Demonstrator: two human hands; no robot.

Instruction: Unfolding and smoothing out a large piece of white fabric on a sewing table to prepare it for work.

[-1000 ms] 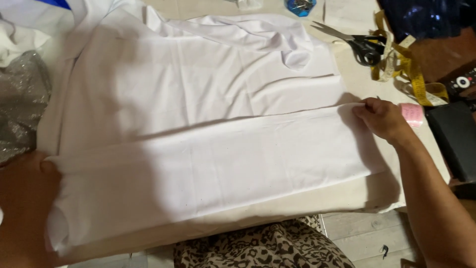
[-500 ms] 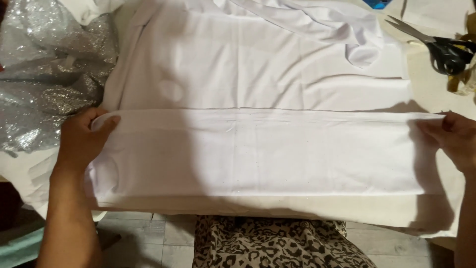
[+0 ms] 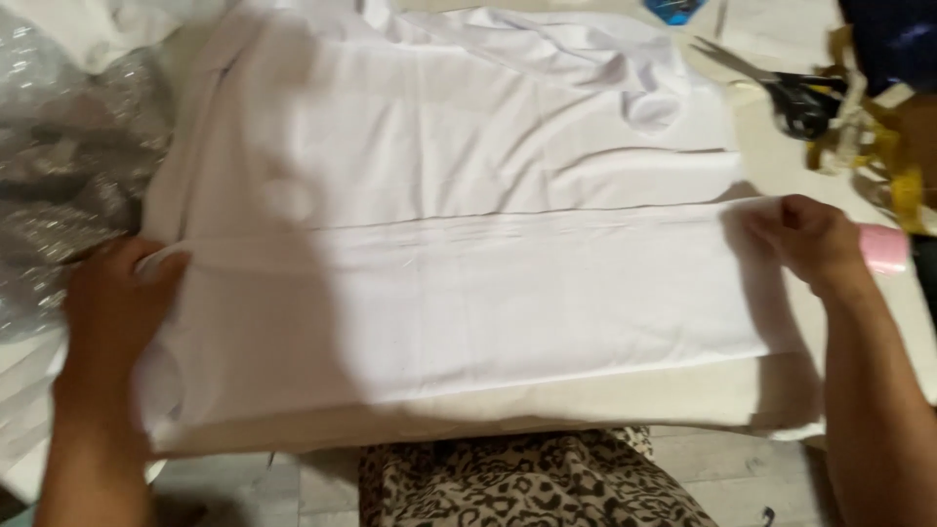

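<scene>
A large white cloth lies spread over the table, with its near part folded back into a long flat band. My left hand grips the left end of that folded band. At the other end, my right hand pinches the band's top right corner. The band lies stretched flat between the two hands.
Silver glittery fabric lies at the left. Black-handled scissors and a yellow tape lie at the far right, with a small pink object beside my right hand. Leopard-print fabric shows below the table's near edge.
The view has shifted left and back again. Both hands have kept hold of the band's ends, and the fold now lies straighter across the cloth.
</scene>
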